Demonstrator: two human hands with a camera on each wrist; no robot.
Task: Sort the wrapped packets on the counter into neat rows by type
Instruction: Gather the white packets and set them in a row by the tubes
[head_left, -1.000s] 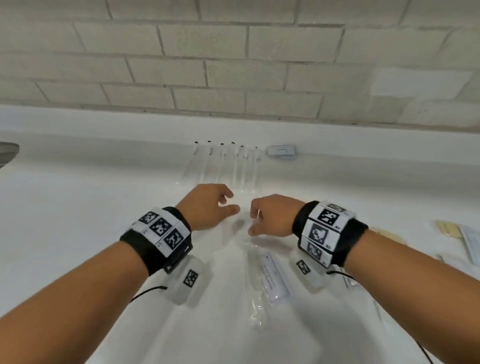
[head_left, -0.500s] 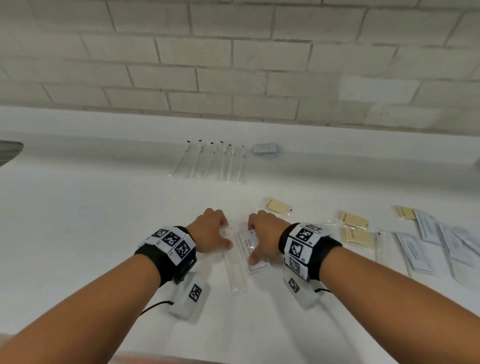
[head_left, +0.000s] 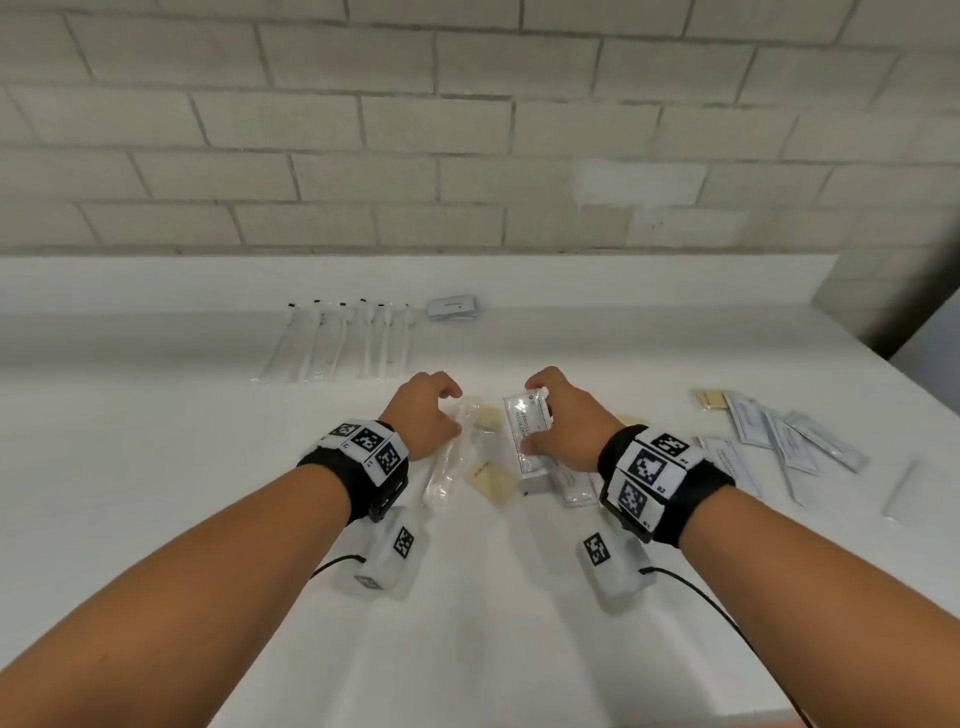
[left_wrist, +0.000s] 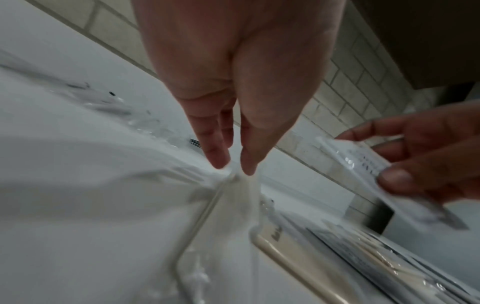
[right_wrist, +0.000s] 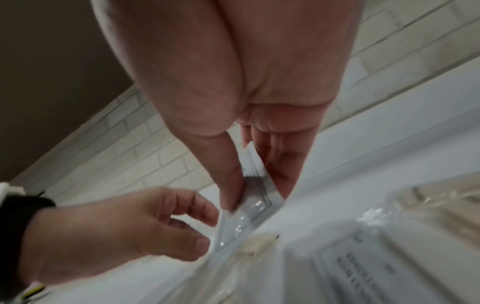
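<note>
Both our forearms reach forward over the counter (head_left: 156, 467). Our left hand (head_left: 423, 413) pinches the top end of a clear packet (head_left: 441, 467), thumb and fingers meeting on it, its lower end on the counter. Our right hand (head_left: 563, 421) grips a white printed packet (head_left: 527, 434) between thumb and curled fingers, tilted up off the counter. Half a second ago both hands pressed low on these packets; now they are raised and farther apart. A row of long packets (head_left: 337, 343) lies by the wall.
</note>
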